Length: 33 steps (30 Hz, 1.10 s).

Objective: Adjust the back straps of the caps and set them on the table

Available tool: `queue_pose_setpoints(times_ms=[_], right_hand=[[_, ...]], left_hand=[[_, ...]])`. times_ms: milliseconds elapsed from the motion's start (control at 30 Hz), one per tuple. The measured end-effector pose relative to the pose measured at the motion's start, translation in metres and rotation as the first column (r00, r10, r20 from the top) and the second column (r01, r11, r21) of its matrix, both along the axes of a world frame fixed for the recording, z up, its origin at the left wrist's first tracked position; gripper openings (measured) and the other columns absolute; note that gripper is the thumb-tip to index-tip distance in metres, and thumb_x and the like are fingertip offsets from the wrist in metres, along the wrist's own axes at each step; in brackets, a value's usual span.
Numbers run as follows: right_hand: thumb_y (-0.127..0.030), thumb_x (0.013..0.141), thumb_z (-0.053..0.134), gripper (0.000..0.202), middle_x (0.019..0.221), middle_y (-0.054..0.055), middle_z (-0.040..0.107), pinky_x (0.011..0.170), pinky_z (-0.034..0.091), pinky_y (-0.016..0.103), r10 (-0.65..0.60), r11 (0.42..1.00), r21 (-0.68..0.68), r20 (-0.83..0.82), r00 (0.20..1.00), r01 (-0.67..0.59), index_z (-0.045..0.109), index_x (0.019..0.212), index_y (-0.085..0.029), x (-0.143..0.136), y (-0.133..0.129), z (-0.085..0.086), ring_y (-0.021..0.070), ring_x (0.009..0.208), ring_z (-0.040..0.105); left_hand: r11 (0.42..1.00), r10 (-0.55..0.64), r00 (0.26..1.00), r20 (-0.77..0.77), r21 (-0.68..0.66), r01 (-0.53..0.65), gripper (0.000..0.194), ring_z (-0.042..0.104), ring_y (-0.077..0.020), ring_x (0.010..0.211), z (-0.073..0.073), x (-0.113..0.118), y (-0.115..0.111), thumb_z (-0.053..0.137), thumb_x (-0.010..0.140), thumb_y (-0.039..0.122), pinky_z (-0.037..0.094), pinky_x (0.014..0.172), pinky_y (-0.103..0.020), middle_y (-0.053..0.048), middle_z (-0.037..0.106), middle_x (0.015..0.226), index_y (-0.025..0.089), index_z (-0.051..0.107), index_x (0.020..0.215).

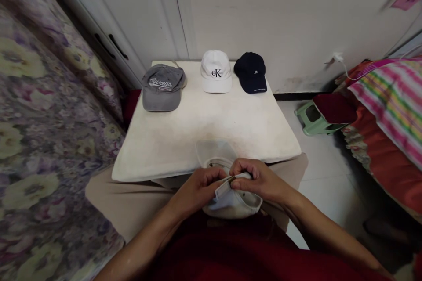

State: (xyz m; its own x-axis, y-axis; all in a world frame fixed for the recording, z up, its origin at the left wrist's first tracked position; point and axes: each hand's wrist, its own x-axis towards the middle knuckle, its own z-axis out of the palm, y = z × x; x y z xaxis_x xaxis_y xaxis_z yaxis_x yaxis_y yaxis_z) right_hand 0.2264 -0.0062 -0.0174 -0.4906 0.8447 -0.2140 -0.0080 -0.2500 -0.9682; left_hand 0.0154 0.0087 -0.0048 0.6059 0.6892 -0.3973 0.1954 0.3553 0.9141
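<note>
Over my lap, at the near edge of the table, a pale baseball cap (224,206) lies upturned with its brim (216,149) pointing away from me. My left hand (206,182) is closed on the cap's back strap (223,189) from the left. From the right, my right hand (252,178) pinches the same strap beside a small brass-coloured buckle (232,179). The fingers of both hands nearly meet at the buckle. Part of the cap's inside shows below the hands.
On the white-covered table (211,123) stand a grey cap (163,88), a white cap (216,72) and a navy cap (251,72) along the far side. A floral curtain (49,140) hangs left. A green stool (311,118) and a bed (392,140) are right.
</note>
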Motion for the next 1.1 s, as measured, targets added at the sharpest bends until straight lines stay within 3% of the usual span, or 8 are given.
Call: queue_pose_setpoints(times_ms=[233, 333, 467, 900, 1100], right_hand=[[-0.034, 0.082, 0.076, 0.022, 0.076, -0.003, 0.053, 0.058, 0.032, 0.025, -0.036, 0.998, 0.055, 0.014, 0.999, 0.036, 0.060, 0.080, -0.019, 0.001, 0.000, 0.001, 0.0115, 0.067, 0.043], [-0.032, 0.081, 0.077, 0.021, 0.079, -0.002, 0.056, 0.061, 0.034, 0.026, -0.055, 0.996, 0.076, 0.017, 0.998, 0.053, 0.060, 0.079, -0.019, 0.000, 0.000, 0.000, 0.0122, 0.069, 0.046], [-0.032, 0.081, 0.077, 0.021, 0.081, -0.001, 0.057, 0.061, 0.034, 0.026, -0.054, 0.997, 0.052, -0.008, 0.999, 0.054, 0.061, 0.079, -0.019, -0.001, 0.001, -0.004, 0.0123, 0.069, 0.046], [-0.035, 0.081, 0.075, 0.032, 0.081, -0.001, 0.057, 0.061, 0.034, 0.025, -0.152, 0.981, 0.136, 0.102, 0.983, 0.137, 0.049, 0.072, -0.020, -0.006, -0.002, 0.000, 0.0123, 0.070, 0.047], [-0.036, 0.080, 0.077, 0.027, 0.075, -0.001, 0.060, 0.055, 0.034, 0.023, -0.149, 0.988, 0.039, 0.003, 0.989, 0.149, 0.057, 0.076, -0.019, -0.001, 0.002, -0.007, 0.0103, 0.062, 0.047]], left_hand=[[0.997, -0.044, 0.998, 0.040, 0.059, 0.042, 0.019, 0.044, -0.0128, 0.068, -0.005, -0.007, 0.000, 0.055, 0.090, 0.032, 0.033, 0.060, -0.025, 0.001, 0.054, 0.074, 0.017, 0.065, 0.083], [0.995, -0.031, 0.998, 0.051, 0.093, 0.026, 0.028, 0.043, -0.0138, 0.070, -0.007, -0.009, 0.000, 0.049, 0.093, 0.036, 0.033, 0.061, -0.026, 0.000, 0.053, 0.075, 0.016, 0.064, 0.081], [0.991, -0.063, 0.998, 0.027, 0.120, 0.059, 0.031, 0.041, -0.0121, 0.067, -0.006, -0.007, -0.003, 0.058, 0.091, 0.047, 0.029, 0.058, -0.025, 0.002, 0.049, 0.074, 0.016, 0.063, 0.087], [0.988, -0.032, 0.999, -0.044, 0.148, 0.038, 0.032, 0.038, -0.0117, 0.064, -0.006, -0.001, -0.005, 0.055, 0.094, 0.046, 0.029, 0.056, -0.024, 0.003, 0.046, 0.069, 0.017, 0.062, 0.084], [0.997, 0.071, 0.996, 0.055, -0.006, -0.071, 0.029, 0.043, -0.0115, 0.063, -0.009, 0.001, -0.002, 0.062, 0.088, 0.044, 0.031, 0.057, -0.024, 0.002, 0.053, 0.069, 0.016, 0.065, 0.083]])
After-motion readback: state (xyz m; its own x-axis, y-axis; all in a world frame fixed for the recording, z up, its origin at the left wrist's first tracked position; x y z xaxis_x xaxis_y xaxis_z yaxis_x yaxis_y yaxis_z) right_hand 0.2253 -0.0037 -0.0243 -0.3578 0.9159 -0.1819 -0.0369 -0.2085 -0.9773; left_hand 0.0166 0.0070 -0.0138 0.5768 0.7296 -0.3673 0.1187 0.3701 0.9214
